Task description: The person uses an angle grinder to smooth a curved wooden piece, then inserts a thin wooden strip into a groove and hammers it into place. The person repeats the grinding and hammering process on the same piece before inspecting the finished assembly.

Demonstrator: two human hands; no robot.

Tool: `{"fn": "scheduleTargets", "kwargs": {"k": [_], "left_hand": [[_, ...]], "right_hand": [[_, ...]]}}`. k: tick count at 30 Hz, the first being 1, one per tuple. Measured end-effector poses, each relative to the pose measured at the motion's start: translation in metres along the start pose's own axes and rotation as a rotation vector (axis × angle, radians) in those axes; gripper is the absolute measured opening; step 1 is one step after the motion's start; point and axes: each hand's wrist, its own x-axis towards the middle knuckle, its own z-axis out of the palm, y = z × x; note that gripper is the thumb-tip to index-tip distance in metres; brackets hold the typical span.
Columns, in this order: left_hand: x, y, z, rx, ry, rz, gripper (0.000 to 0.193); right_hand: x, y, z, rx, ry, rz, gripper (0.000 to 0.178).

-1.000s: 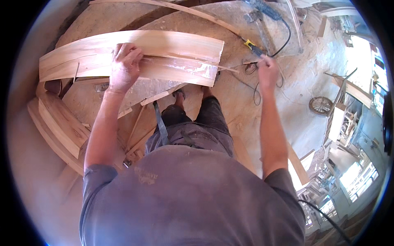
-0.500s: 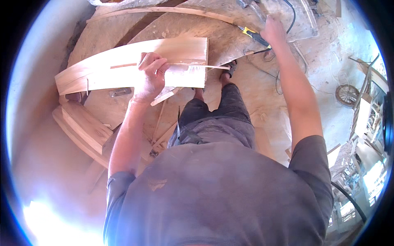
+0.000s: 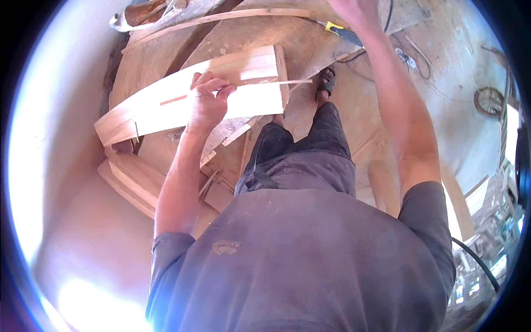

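Pinching a thin strip (image 3: 271, 83) over the pale board (image 3: 254, 63) beneath it, the left hand (image 3: 209, 102) seemingly works alone, the right hand (image 3: 357, 11), grip unclear, having moved past the yellow-and-black tool (image 3: 345, 36).

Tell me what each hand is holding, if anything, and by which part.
The left hand pinches a thin wooden strip, well back from its right end. The right hand is cut off by the top edge; whether it holds anything cannot be told.

From head height we look steeply down through one wide fisheye, the shirt (image 3: 310, 249) near, the pale board (image 3: 243, 69) far left, the spoked wheel (image 3: 489, 102) far right.
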Motion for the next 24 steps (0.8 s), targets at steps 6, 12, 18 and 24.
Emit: {"fn": "scheduleTargets", "kwargs": {"k": [6,12,18,24], "left_hand": [[0.002,-0.011,0.001,-0.01,0.01,0.169,0.003],[0.006,-0.013,0.002,0.017,0.003,0.217,0.004],[0.007,-0.01,-0.002,0.004,-0.066,0.124,0.007],[0.009,-0.008,-0.007,0.034,-0.128,0.063,0.009]], "right_hand": [[-0.055,-0.104,-0.07,0.114,-0.335,0.267,0.031],[-0.216,-0.106,-0.082,0.474,-0.159,0.861,0.021],[-0.28,-0.115,-0.075,0.471,-0.127,1.1,0.019],[-0.282,-0.12,-0.066,0.378,-0.125,1.101,0.023]]}}
